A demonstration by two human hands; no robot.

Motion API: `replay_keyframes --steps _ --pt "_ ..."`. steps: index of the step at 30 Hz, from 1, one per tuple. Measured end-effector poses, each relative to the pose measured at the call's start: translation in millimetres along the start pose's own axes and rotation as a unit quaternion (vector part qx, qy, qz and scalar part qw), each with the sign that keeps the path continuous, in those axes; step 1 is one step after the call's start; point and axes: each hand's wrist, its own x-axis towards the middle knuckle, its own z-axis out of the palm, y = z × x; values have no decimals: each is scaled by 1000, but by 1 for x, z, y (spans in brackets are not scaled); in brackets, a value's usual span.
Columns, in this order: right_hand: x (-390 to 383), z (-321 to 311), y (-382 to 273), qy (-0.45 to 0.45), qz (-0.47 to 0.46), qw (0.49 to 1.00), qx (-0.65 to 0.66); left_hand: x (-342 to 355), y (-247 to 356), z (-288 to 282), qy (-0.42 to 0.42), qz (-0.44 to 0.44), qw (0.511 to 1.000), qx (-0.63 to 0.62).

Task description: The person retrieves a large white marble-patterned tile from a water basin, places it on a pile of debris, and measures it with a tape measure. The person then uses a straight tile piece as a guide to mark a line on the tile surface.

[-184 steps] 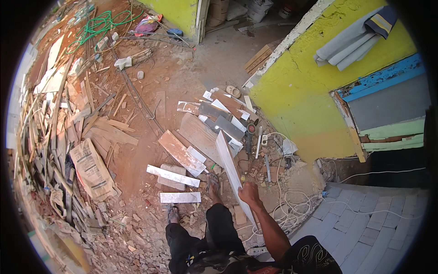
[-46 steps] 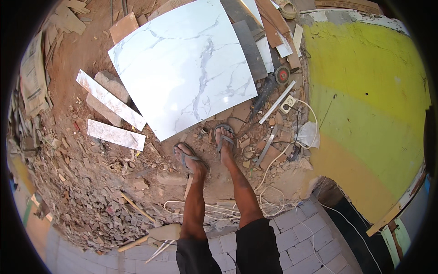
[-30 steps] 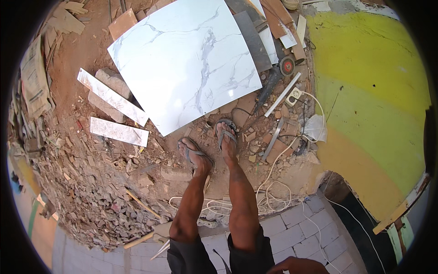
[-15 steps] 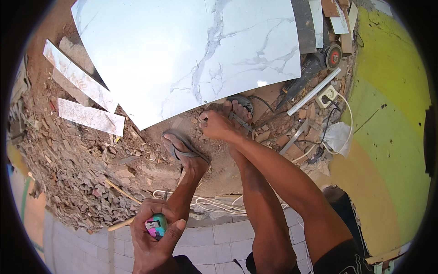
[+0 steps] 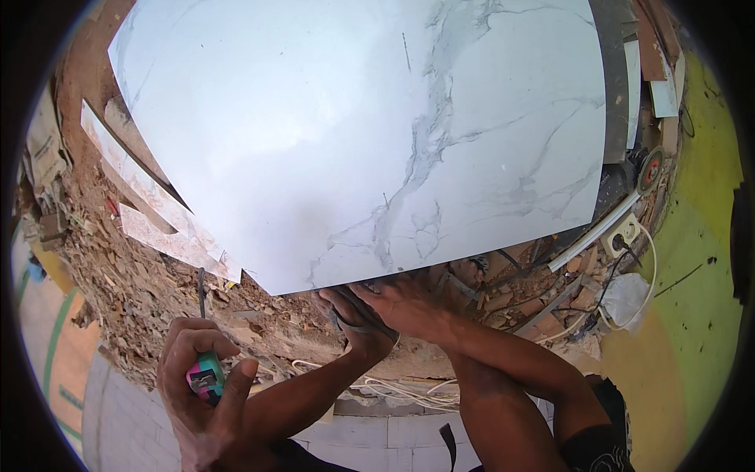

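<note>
My left hand [image 5: 200, 385] is closed around a small teal, pink and black tape measure [image 5: 206, 379], held low at the left. A large white marble-look tile [image 5: 330, 157] with grey veins fills the top and middle. My right hand [image 5: 405, 305] is at the tile's near edge, its fingertips hidden beneath it, so it seems to grip that edge. Beside this hand is my left foot in a grey sandal [image 5: 358, 322]. My right foot is mostly covered by the tile and my right arm.
Broken rubble [image 5: 118, 299] lies to the left, with cut tile strips [image 5: 169, 240] on it. At the right are an angle grinder [image 5: 650, 171], a white strip [image 5: 594, 232], and a power socket [image 5: 623, 234] with cables. A yellow-green painted surface [image 5: 700, 315] borders the right side.
My right hand has gone from near my right foot to the tile's near edge. The tile's edge has come closer and covers more of my feet. The view has shifted too.
</note>
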Motion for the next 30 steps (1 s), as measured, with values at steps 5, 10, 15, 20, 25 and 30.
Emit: replay_keyframes --steps 5,10,15,20,25,30 --pt "16 -14 2 -143 197 936 254 25 12 -20 90 64 994 26" --pt "-19 -43 35 -162 12 954 252 42 -1 -27 89 110 989 31" --pt "-3 -85 24 -365 64 921 117 41 -23 -32 105 109 987 62" --pt "11 -85 12 -318 66 934 150 40 -28 -36 105 53 993 13" --pt "16 -54 -4 -294 84 947 97 41 -33 -32 120 75 990 8" --pt "-12 2 39 3 -180 981 67 38 -28 -27 129 121 984 24"
